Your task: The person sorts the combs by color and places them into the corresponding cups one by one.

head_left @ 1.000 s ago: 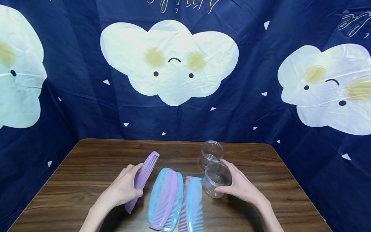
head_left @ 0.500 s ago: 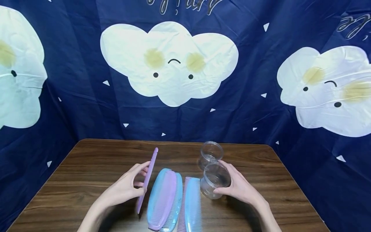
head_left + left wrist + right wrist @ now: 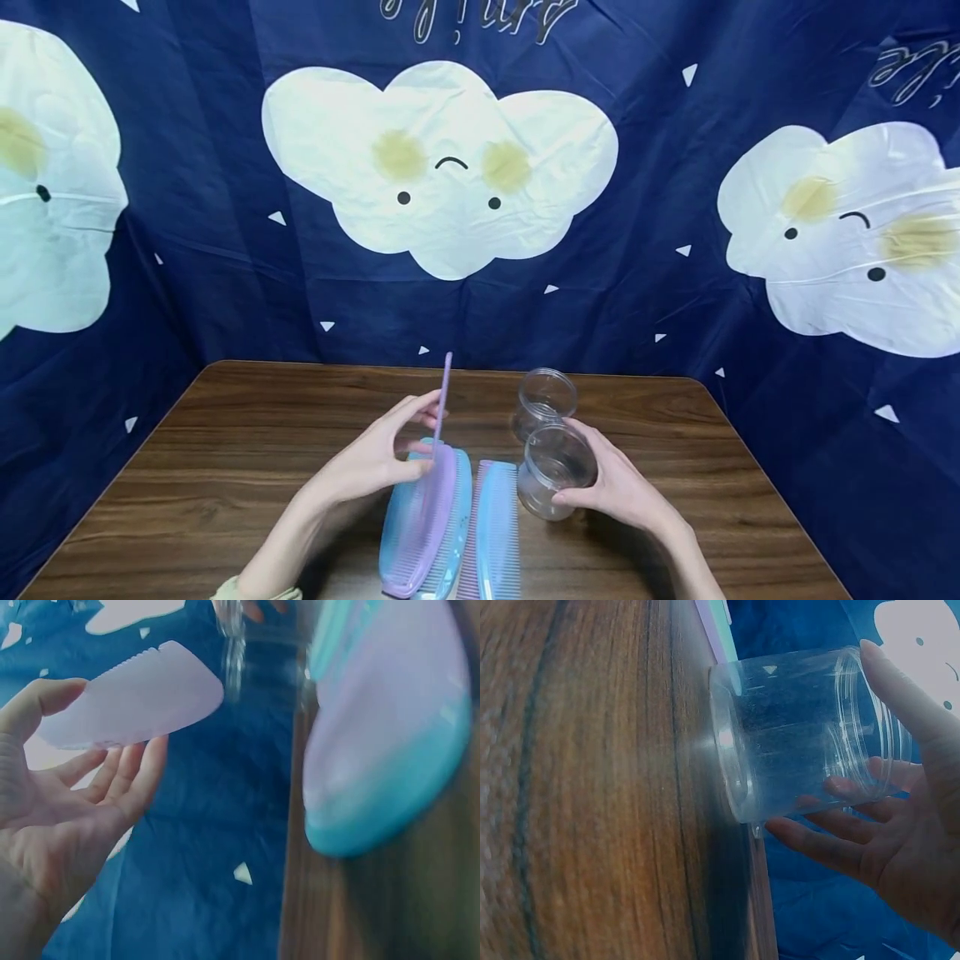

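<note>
My left hand [image 3: 363, 458] pinches a purple comb [image 3: 445, 387] by its edges between thumb and fingers, standing on end above a pile of combs. In the left wrist view this held comb [image 3: 154, 697] has its teeth toward the thumb. The pile has a purple comb [image 3: 442, 521] lying over blue ones [image 3: 453, 550]. Right of it a blue comb [image 3: 495, 529] overlaps another purple comb [image 3: 468, 554]. My right hand [image 3: 622, 492] grips a clear jar [image 3: 551, 475], thumb on the near side, fingers behind. The jar [image 3: 795, 735] stands upright on the table, with no lid.
A second clear jar [image 3: 543, 396] stands just behind the gripped one. All this is on a dark wooden table [image 3: 285, 417]. A blue curtain [image 3: 225, 250] with white clouds hangs behind the table and along both sides.
My left hand has carried the purple comb rightward, from left of the pile to above it, and turned it edge-on. My right hand stays at the jar.
</note>
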### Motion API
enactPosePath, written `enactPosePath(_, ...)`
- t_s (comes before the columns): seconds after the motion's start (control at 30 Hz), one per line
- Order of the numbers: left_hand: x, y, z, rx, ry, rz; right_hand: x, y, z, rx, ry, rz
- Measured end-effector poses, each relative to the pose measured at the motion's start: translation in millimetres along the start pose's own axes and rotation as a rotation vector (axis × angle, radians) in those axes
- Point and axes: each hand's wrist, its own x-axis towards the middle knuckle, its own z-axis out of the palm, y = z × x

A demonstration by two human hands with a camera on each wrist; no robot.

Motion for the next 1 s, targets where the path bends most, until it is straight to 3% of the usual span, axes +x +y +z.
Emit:
enactPosePath(0.23, 35.9, 12.6, 26.1, -0.089, 0.0, 0.033, -1, 1, 1, 0.021, -0.015, 0.028)
enactPosePath(0.43, 59.8, 16.6, 45.8, -0.143, 0.012, 0.072, 1, 4, 3, 0.03, -0.015, -0.002)
enactPosePath(0.67, 83.9, 27.8, 60.0, -0.127, 0.05, 0.137, -1, 5, 2, 0.051, -0.009, -0.01)
enactPosePath(1.0, 106.1, 33.2, 81.4, -0.042, 0.093, 0.145, 0, 8, 1, 0.074, -0.021, -0.03)
